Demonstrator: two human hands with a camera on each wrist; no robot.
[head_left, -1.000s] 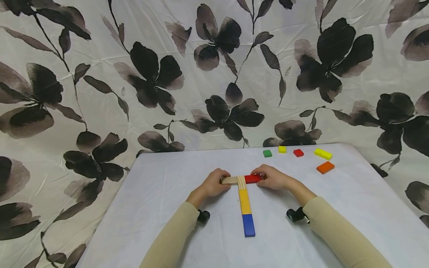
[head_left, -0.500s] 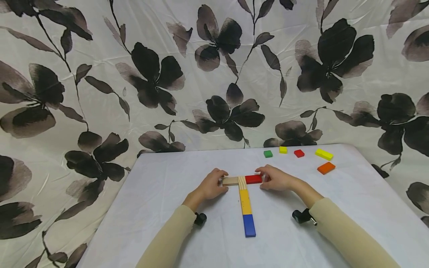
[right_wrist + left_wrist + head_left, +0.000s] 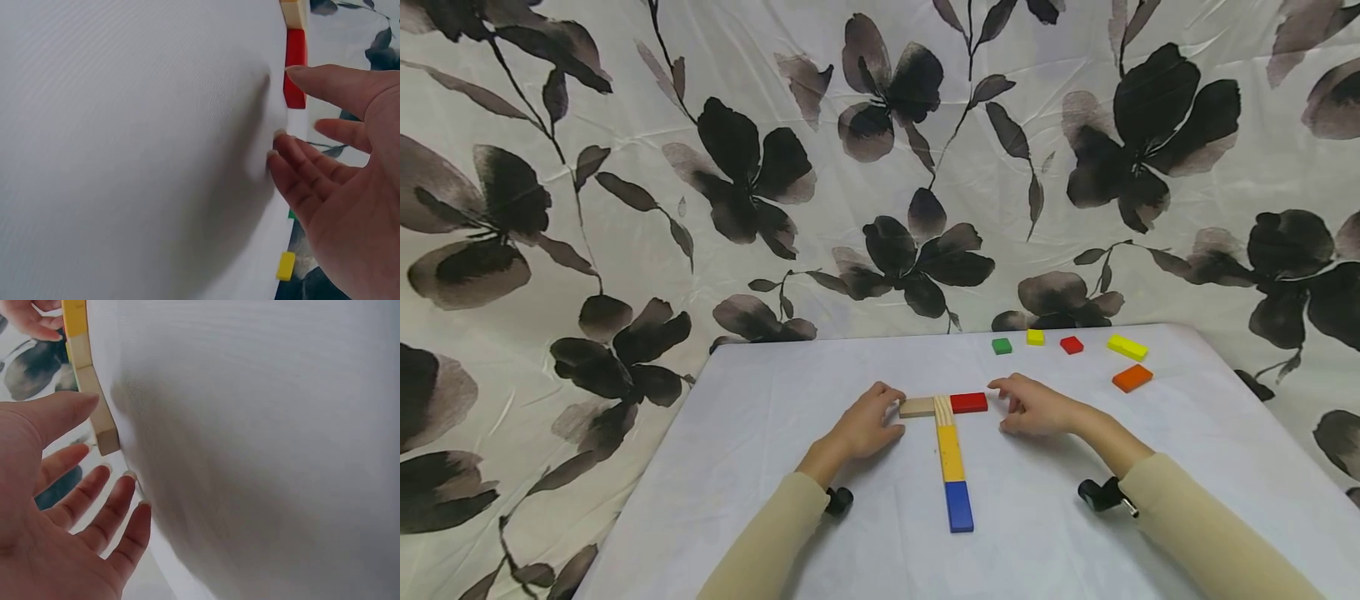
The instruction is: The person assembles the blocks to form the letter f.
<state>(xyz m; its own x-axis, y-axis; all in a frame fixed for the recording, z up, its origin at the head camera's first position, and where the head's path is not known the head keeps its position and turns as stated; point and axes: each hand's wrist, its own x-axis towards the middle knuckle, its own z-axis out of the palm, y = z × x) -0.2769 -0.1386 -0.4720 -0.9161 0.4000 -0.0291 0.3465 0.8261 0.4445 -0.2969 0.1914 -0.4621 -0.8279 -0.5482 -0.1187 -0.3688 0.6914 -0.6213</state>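
Observation:
Flat coloured blocks lie end to end in a T shape on the white table. Its crossbar has a pale wooden block (image 3: 917, 407) on the left and a red block (image 3: 968, 402) on the right. Between them is a pale piece with lengthwise lines (image 3: 943, 412); a yellow block (image 3: 951, 454) and a blue block (image 3: 958, 507) form the stem. My left hand (image 3: 863, 425), fingers parted and holding nothing, is at the pale block's outer end. My right hand (image 3: 1037, 407) is just right of the red block, thumb and fingers spread, with a gap between.
Along the table's far right lie a small green block (image 3: 1002, 346), a small yellow block (image 3: 1035, 337), a small red block (image 3: 1071, 344), a longer yellow block (image 3: 1127, 347) and an orange block (image 3: 1132, 377). A floral cloth (image 3: 880, 183) hangs behind the table (image 3: 760, 392).
My right hand has let go of the red block and drawn away to the right. My left hand has loosened from the pale block and shifted slightly left. The T stays put.

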